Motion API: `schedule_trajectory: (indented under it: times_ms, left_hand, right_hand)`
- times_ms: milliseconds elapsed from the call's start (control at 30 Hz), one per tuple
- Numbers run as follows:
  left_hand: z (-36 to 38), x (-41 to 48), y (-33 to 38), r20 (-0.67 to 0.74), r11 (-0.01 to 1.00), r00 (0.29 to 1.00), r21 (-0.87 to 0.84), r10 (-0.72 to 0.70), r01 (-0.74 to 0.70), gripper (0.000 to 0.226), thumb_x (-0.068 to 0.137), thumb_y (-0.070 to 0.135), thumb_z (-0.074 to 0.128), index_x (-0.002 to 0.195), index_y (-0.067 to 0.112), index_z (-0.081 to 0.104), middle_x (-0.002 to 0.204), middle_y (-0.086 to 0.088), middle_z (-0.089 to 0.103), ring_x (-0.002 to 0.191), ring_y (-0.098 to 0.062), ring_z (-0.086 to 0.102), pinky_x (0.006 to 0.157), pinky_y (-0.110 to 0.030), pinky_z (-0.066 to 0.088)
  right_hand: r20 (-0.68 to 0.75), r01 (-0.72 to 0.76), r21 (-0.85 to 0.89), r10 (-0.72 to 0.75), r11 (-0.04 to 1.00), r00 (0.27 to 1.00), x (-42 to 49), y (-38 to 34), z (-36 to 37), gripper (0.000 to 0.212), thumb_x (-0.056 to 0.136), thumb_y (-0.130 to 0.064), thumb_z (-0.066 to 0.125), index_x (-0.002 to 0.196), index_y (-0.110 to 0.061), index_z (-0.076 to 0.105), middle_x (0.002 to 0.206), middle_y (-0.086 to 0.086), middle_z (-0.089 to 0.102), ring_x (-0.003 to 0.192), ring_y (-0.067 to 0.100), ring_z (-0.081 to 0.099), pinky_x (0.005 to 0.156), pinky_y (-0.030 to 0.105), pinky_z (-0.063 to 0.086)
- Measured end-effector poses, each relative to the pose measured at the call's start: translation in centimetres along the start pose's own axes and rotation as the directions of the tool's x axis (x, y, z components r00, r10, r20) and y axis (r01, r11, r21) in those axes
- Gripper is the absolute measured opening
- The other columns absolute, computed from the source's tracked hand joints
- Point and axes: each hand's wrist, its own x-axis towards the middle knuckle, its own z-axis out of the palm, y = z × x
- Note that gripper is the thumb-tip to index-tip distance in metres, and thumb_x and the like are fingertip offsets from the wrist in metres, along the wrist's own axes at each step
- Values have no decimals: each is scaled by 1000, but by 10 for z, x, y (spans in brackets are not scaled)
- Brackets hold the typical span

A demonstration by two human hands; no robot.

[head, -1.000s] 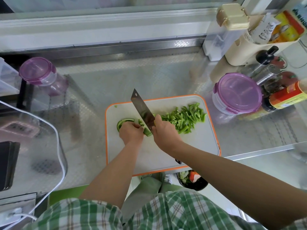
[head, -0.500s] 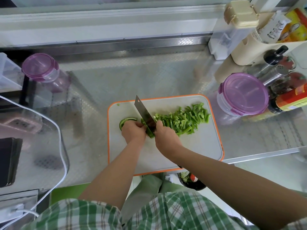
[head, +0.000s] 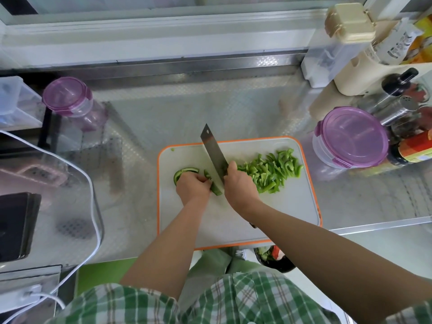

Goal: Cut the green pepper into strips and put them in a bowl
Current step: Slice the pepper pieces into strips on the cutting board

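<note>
On the left half of the white, orange-rimmed cutting board [head: 292, 206], the left hand [head: 192, 187] holds down a curved piece of green pepper [head: 185, 170]. Its fingers [head: 205, 181] are curled over the piece with the tips tucked toward the blade, and a dark green arc of pepper shows beyond the knuckles on the far side. The right hand [head: 240, 185] grips the knife [head: 214, 153], its fingers wrapped round a handle that is almost wholly hidden under the palm. The broad rectangular blade slants away toward the far left, and its tip reaches past the far rim of the board. Its lower part sits just beside the left fingertips; whether the edge touches the board I cannot tell. A narrow cut piece [head: 216, 190] lies between the two hands, against the blade.

To the right of the right hand, a loose heap of strips [head: 273, 174] covers the far right part of the board, light green and overlapping.

The board lies on a patterned metal tabletop [head: 187, 108]. Just off its right rim stands a round container with a purple lid [head: 350, 136], with a metal shaker [head: 397, 108] close behind it. A purple-lidded jar [head: 67, 94] stands well apart at the far left. A green plaid shirt [head: 233, 298] fills the near edge of the view.
</note>
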Motion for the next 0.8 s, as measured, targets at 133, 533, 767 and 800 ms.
schedule_trajectory:
  times_ms: [133,533,767,800]
  left_hand:
    - [2,3,-4,-10,1000,1000,14,8,-8,25,72,12,82,61,23,63,81,-7,74,78,-29,71,81,-38,57]
    - [-4,-6,4,-21,997,999,70,39,-38,7,78,14,76,72,13,73,82,-8,74,81,-25,66,68,-26,44]
    - [-3,-4,2,-33,995,998,90,53,-50,3,79,14,74,76,13,75,72,0,63,72,-20,55,64,-23,34]
    - [-3,-4,2,-30,995,998,87,52,-49,3,79,13,74,76,13,74,71,0,63,72,-20,55,64,-23,34]
  right_hand:
    - [26,58,46,-59,997,998,-6,8,-12,11,98,-11,39,93,-10,30,71,8,45,66,32,48,56,36,32]
    - [63,37,-19,-36,999,997,-26,-1,-6,16,95,-7,44,92,-15,30,69,1,42,67,27,48,51,34,33]
    - [61,12,11,-13,1000,998,-28,-2,3,15,95,-4,42,93,-14,31,71,6,49,66,28,49,43,29,23]
    - [60,8,18,-9,1000,998,-27,-3,4,15,95,-4,42,93,-13,31,74,8,52,67,29,51,43,29,24]
